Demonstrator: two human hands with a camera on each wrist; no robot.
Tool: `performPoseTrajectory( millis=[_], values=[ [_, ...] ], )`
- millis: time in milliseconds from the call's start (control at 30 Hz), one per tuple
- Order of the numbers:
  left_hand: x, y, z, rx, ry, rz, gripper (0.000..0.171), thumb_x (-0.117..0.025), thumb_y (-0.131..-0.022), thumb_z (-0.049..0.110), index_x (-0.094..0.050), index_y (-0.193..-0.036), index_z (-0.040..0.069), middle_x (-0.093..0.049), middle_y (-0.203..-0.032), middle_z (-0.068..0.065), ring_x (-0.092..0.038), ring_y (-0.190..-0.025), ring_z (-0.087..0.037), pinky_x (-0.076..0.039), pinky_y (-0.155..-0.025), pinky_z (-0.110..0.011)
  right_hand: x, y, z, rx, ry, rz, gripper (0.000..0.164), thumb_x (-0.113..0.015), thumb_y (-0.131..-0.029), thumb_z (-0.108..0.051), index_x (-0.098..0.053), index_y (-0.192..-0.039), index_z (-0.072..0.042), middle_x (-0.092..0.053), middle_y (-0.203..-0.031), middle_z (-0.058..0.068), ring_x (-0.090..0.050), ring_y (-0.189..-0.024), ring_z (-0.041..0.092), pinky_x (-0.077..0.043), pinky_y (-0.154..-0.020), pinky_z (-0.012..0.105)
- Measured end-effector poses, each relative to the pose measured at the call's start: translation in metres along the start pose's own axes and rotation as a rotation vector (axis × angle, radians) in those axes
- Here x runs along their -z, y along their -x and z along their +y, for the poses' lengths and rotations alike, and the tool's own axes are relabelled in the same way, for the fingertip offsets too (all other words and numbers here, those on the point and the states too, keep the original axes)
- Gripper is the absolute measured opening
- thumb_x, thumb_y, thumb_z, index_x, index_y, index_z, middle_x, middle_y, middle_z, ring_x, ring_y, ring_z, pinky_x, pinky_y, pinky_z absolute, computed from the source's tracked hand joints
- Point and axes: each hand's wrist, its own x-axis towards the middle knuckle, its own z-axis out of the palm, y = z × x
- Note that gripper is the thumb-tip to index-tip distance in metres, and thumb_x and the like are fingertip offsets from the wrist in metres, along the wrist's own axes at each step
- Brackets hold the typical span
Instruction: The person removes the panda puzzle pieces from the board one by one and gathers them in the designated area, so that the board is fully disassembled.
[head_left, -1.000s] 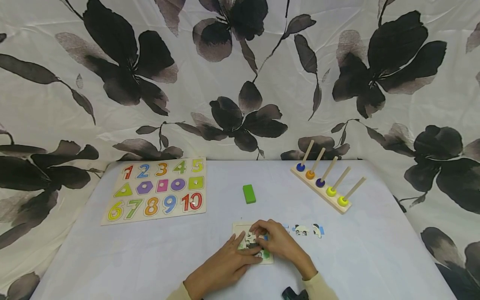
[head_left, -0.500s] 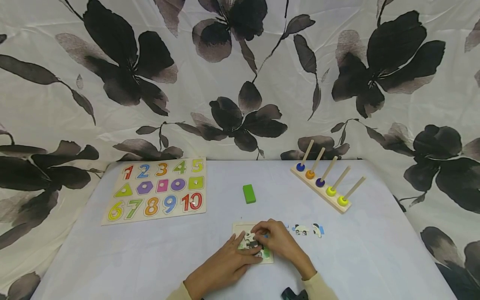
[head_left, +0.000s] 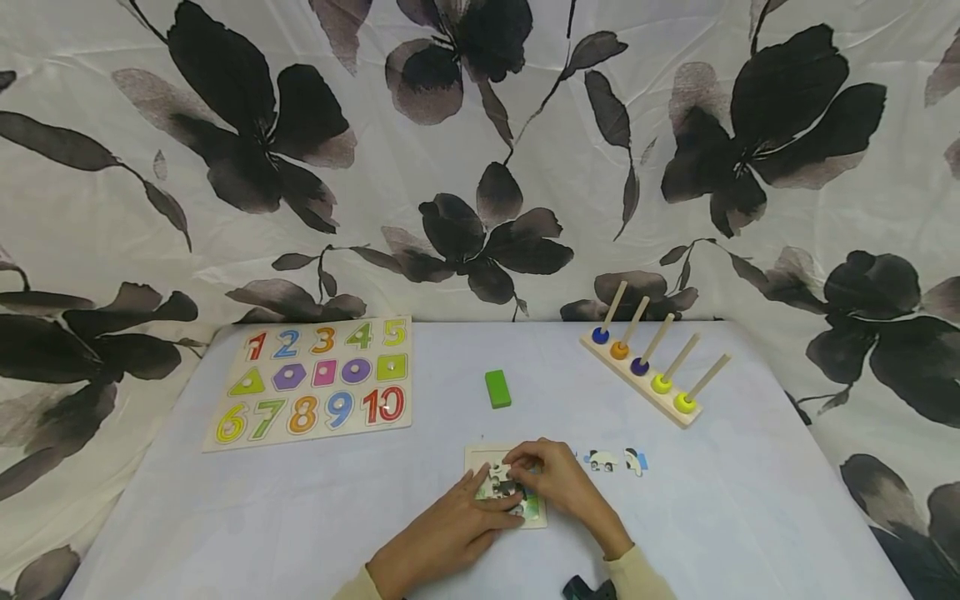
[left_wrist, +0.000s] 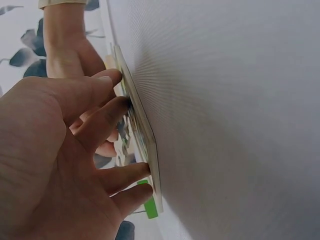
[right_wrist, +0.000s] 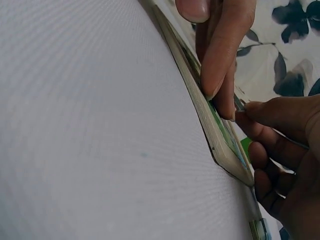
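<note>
Head view: the left hand (head_left: pixel 461 521), fingers spread, presses the jigsaw tray (head_left: pixel 476 456) beneath them, likely steadying it while the right hand's (head_left: pixel 553 481) curled fingers pinch a panda piece (head_left: pixel 499 472); loose pieces (head_left: pixel 602 460) lie beside its knuckles.

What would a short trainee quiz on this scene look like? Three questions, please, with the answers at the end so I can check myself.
1. What colour is the block lying between the number board and the peg rack?
a) red
b) green
c) orange

2. True or false: the person's left hand has fingers on the puzzle frame.

3. Count: how many pegs stand on the peg rack?

Key: 1. b, green. 2. True; the left wrist view shows the fingers touching it. 3. Five, each with a coloured ring at its foot.
</note>
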Motion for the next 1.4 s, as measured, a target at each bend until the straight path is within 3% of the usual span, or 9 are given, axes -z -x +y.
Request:
performPoseTrajectory(
  millis=[333, 700, 1200, 1400],
  values=[
    [0.001, 0.001, 0.001, 0.023, 0.043, -0.017, 0.031, -0.060, -0.094, 0.018, -0.066, -0.123, 0.028, -0.055, -0.136, 0.005, -0.037, -0.133, -0.046, -0.039, -0.101, -0.059, 0.007, 0.003, -0.002, -0.006, -0.010, 0.064, 0.010, -0.073, -0.084, -0.012, -0.074, -0.094, -0.015, -0.068, -0.081, -0.009, -0.061, -0.076, 0.004, -0.051, -0.071, 0.024],
    [0.003, 0.002, 0.001, 0.013, 0.054, -0.010, 0.030, -0.060, -0.094, 0.020, -0.067, -0.122, 0.028, -0.057, -0.135, 0.006, -0.039, -0.132, -0.047, -0.037, -0.103, -0.059, 0.025, 0.014, 0.002, -0.076, 0.007, 0.133, 0.011, -0.074, -0.083, -0.014, -0.073, -0.093, -0.018, -0.066, -0.080, -0.010, -0.055, -0.070, 0.006, -0.047, -0.062, 0.022],
    [0.006, 0.011, -0.002, 0.103, 0.210, -0.027, 0.030, -0.057, -0.096, 0.026, -0.064, -0.125, 0.030, -0.053, -0.138, 0.013, -0.035, -0.137, -0.038, -0.032, -0.108, -0.055, 0.069, 0.049, 0.024, -0.204, 0.030, 0.247, 0.011, -0.074, -0.083, -0.012, -0.074, -0.094, -0.014, -0.066, -0.080, -0.006, -0.055, -0.070, 0.008, -0.046, -0.060, 0.021],
    [0.007, 0.014, -0.003, 0.117, 0.229, -0.038, 0.030, -0.056, -0.097, 0.028, -0.064, -0.125, 0.029, -0.052, -0.137, 0.015, -0.035, -0.138, -0.037, -0.033, -0.108, -0.055, 0.082, 0.063, 0.031, -0.249, 0.042, 0.283, 0.013, -0.074, -0.083, -0.010, -0.074, -0.095, -0.011, -0.066, -0.079, -0.003, -0.054, -0.069, 0.007, -0.046, -0.059, 0.021]
  ],
)
